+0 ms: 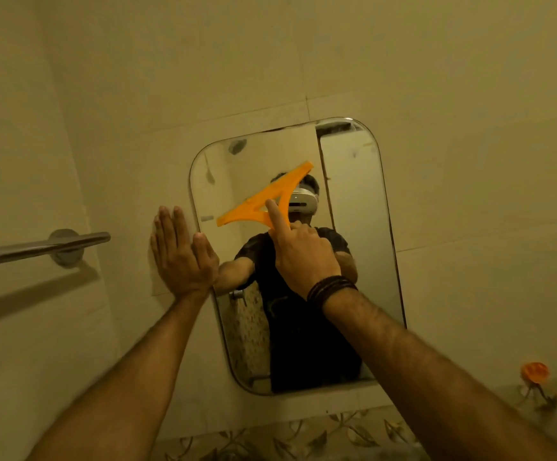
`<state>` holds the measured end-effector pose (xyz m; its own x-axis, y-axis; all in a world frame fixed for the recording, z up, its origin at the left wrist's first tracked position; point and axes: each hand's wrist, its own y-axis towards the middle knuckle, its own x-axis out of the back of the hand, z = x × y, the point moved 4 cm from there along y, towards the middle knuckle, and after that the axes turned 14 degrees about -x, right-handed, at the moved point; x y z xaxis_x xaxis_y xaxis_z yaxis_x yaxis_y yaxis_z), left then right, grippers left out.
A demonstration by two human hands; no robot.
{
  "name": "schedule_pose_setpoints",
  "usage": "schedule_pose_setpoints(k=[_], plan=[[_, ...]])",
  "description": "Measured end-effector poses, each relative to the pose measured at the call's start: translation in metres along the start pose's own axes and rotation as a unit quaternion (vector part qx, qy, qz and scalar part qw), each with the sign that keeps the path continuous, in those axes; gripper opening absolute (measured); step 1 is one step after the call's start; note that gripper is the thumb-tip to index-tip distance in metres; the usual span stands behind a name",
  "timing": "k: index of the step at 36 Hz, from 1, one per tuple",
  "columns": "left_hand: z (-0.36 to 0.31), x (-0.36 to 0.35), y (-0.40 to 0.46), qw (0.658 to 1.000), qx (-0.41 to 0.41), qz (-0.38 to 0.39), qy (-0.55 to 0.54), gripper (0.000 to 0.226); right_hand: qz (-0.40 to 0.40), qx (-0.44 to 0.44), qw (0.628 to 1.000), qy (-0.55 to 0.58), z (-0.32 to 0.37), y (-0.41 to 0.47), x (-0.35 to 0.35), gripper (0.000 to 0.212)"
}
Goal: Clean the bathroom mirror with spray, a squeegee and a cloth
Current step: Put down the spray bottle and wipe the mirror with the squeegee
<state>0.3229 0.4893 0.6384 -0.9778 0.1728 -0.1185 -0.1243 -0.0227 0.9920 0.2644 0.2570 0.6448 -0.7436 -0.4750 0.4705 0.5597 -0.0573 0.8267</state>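
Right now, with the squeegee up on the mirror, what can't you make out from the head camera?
Head view only:
- Squeegee handle: hidden under the right hand that grips it.
- Whether the blade touches the mirror: cannot tell at this angle.
- Spray bottle and cloth: neither in view.
- Wetness or streaks on the glass: too dim and soft to judge.
- Towel bar: cut off by the left edge.
- Left hand palm: pressed flat on the wall, hidden.

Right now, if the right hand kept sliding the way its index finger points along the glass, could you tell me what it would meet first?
The right hand, gripping the orange squeegee, points up and slightly left. The glass ahead looks free, so it would probably first meet the mirror's top edge, then wall tile; depth is hard to judge.
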Motion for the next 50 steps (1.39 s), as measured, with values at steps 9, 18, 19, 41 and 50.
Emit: schedule_pose_setpoints(k=[9,18,19,41,50], plan=[[-0.003,0.006,-0.001,1.000,-0.001,0.014,-0.001,0.062,0.063,-0.009,0.998,-0.013,-0.052,-0.096,-0.037,0.079],[-0.004,0.005,0.001,1.000,-0.006,0.012,0.006,0.062,0.162,-0.048,0.985,-0.025,-0.094,-0.186,-0.069,0.089],[-0.004,0.005,0.001,1.000,-0.005,0.012,0.005,0.062,0.160,-0.048,0.986,-0.023,-0.095,-0.188,-0.068,0.088],[-0.004,0.007,-0.002,1.000,-0.009,-0.005,0.021,0.059,0.065,-0.136,0.988,0.043,-0.103,-0.134,-0.025,0.068],[-0.005,0.008,-0.002,1.000,-0.013,0.001,0.016,0.058,0.176,-0.179,0.968,0.009,-0.122,-0.263,-0.077,0.093]])
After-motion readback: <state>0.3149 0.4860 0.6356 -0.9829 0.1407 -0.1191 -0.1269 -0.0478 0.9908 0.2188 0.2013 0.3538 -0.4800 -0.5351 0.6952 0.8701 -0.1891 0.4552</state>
